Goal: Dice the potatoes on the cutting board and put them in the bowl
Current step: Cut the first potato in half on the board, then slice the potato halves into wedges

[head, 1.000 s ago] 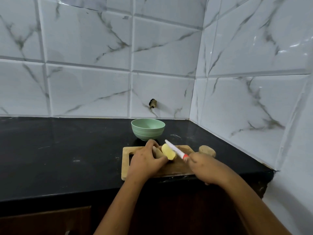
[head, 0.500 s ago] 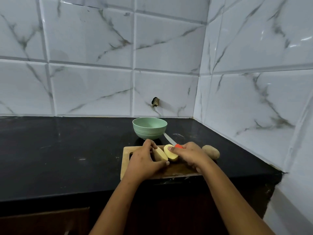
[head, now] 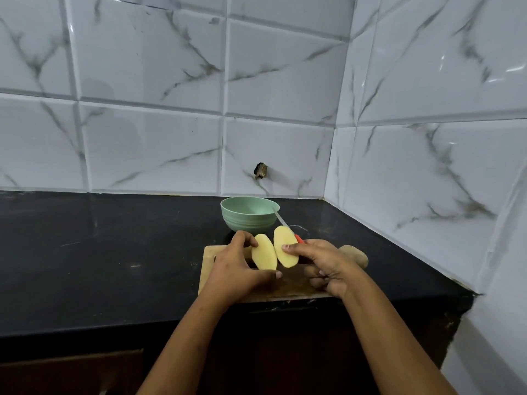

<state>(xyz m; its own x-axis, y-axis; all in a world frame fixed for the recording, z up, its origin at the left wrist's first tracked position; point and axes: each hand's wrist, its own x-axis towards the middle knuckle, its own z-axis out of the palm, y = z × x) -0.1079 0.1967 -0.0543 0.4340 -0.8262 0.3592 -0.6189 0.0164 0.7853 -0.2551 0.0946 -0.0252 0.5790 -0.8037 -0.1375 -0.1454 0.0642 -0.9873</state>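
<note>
Over the wooden cutting board (head: 208,256) a potato is split into two pale yellow halves with their cut faces turned up. My left hand (head: 235,269) holds the left half (head: 263,252) between thumb and fingers. My right hand (head: 325,263) pinches the right half (head: 283,246) with the thumb on its face, and the same hand holds the knife (head: 282,220), whose orange handle and white blade point back toward the green bowl (head: 249,213). A whole unpeeled potato (head: 355,255) lies at the board's right end, partly hidden behind my right hand.
The board sits near the front edge of a black counter (head: 99,252). Marble-look tiled walls close the back and the right side (head: 427,166). A small dark hole (head: 261,170) marks the back wall above the bowl.
The knife swung from lying across the potato to pointing back at the bowl. Both hands lifted the two halves apart, cut faces now showing. The camera shifted slightly.
</note>
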